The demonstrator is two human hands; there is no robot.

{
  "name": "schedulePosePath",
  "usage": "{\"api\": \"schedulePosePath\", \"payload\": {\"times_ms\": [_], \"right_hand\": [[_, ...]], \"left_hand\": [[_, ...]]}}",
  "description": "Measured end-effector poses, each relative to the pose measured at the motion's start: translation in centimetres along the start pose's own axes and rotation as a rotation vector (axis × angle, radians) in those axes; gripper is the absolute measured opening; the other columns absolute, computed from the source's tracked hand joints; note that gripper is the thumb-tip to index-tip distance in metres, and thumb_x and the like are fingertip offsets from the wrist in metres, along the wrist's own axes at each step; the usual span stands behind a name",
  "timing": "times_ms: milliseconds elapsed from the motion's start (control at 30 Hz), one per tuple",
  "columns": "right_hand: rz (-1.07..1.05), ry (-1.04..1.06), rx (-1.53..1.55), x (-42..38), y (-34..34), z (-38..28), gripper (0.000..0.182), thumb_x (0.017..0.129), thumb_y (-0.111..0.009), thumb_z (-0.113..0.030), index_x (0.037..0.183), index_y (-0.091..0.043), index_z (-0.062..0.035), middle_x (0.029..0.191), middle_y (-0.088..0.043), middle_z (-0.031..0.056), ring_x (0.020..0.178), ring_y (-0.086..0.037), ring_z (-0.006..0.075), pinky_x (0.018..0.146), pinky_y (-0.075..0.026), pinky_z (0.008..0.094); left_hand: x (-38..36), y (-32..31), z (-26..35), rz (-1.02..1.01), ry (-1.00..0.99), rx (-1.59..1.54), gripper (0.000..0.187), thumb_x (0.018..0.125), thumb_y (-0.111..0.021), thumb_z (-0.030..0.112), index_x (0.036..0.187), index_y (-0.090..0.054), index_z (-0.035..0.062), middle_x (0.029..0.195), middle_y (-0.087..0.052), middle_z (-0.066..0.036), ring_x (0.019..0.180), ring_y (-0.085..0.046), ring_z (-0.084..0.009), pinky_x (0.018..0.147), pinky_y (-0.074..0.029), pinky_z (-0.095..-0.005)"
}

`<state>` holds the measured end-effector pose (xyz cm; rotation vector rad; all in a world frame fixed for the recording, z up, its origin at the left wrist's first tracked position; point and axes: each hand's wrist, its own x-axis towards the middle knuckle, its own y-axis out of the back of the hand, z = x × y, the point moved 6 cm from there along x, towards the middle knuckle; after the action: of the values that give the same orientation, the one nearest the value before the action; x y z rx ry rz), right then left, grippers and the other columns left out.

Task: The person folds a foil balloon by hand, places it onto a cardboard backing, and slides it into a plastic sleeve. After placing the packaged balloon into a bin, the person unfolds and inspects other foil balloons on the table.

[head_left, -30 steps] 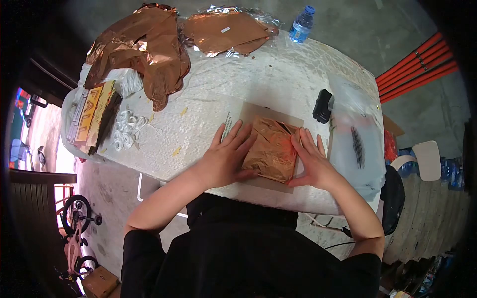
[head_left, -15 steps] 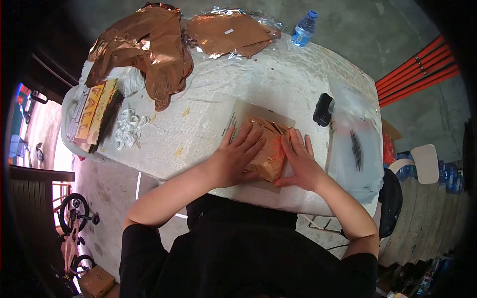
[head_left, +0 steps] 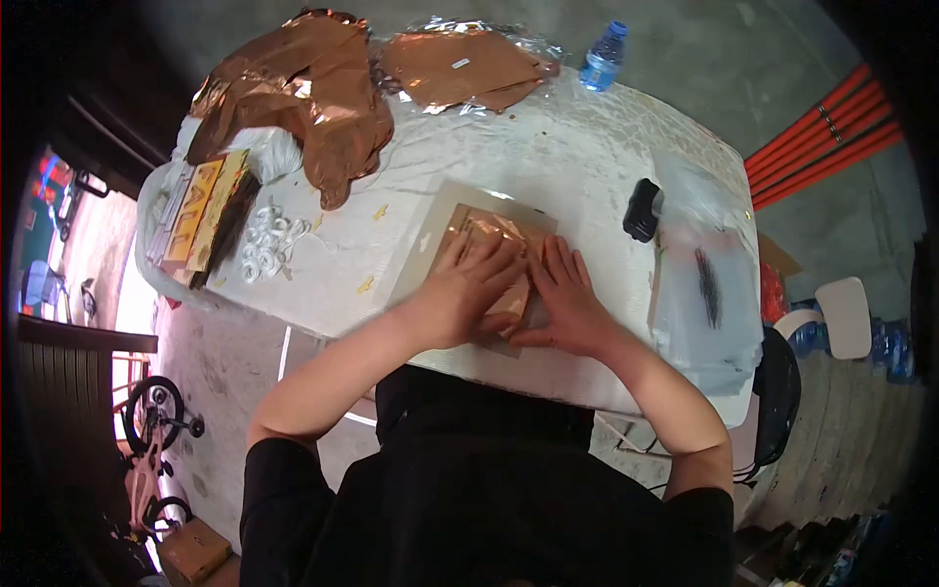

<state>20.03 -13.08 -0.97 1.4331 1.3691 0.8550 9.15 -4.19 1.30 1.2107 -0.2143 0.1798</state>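
Note:
A clear plastic bag [head_left: 442,213] lies near the table's front edge, with a folded copper foil piece [head_left: 516,293] in or on it; which of the two is hard to tell. My left hand [head_left: 469,289] rests palm down over the foil, its fingers spread. On the right side of the foil lies my right hand [head_left: 567,303], flat and open, its fingertips close to those of the left. Both hands cover part of the foil.
Copper foil sheets [head_left: 333,108] and a wrapped foil stack [head_left: 460,68] lie at the back. Around them are a water bottle [head_left: 603,59], a black object [head_left: 642,210], plastic bags [head_left: 704,303], white ribbon rolls [head_left: 269,243] and card packs [head_left: 205,220].
The bag and foil sit slightly further left under my hands. Both hands have shifted left and a little up, and the foil looks flatter. The whole view has tilted slightly.

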Motion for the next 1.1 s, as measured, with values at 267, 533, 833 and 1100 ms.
{"api": "schedulePosePath", "payload": {"times_ms": [267,533,833,1100], "right_hand": [[0.230,-0.031,0.421,-1.0,1.8,4.1,0.064,0.082,-0.064,-0.022,0.137,-0.035,-0.0043,0.141,-0.036,0.0179,0.133,-0.027,0.0359,0.108,-0.026,0.0416],[0.512,0.021,-0.026,-1.0,2.1,3.1,0.046,0.080,-0.063,-0.025,0.118,-0.051,-0.0025,0.122,-0.049,0.0150,0.115,-0.045,0.0325,0.098,-0.033,0.0450],[0.485,0.105,0.064,-2.4,4.1,1.4,0.025,0.072,-0.068,-0.018,0.092,-0.056,-0.0075,0.086,-0.056,0.0070,0.085,-0.055,0.0277,0.074,-0.041,0.0404],[0.299,0.228,0.069,-0.8,1.2,-1.1,0.020,0.072,-0.067,-0.015,0.085,-0.053,-0.0084,0.079,-0.056,0.0089,0.074,-0.060,0.0302,0.060,-0.048,0.0420]], "left_hand": [[-1.5,0.2,2.5,0.024,0.255,0.070,0.069,0.072,-0.070,0.038,0.128,-0.046,0.0057,0.139,-0.036,-0.018,0.132,-0.028,-0.0374,0.106,-0.019,-0.0540],[0.0,1.9,0.1,-0.099,0.062,0.086,0.074,0.068,-0.070,0.044,0.130,-0.047,0.0110,0.144,-0.031,-0.015,0.136,-0.020,-0.0358,0.109,-0.011,-0.0545],[-2.9,1.5,2.6,-0.021,0.017,-0.094,0.045,0.071,-0.065,0.013,0.115,-0.058,0.0062,0.126,-0.052,-0.011,0.119,-0.044,-0.0271,0.100,-0.032,-0.0436],[-2.9,0.0,6.2,0.020,-0.006,0.012,0.045,0.072,-0.063,0.019,0.113,-0.057,0.0018,0.124,-0.052,-0.012,0.116,-0.045,-0.0268,0.101,-0.031,-0.0441]]}}
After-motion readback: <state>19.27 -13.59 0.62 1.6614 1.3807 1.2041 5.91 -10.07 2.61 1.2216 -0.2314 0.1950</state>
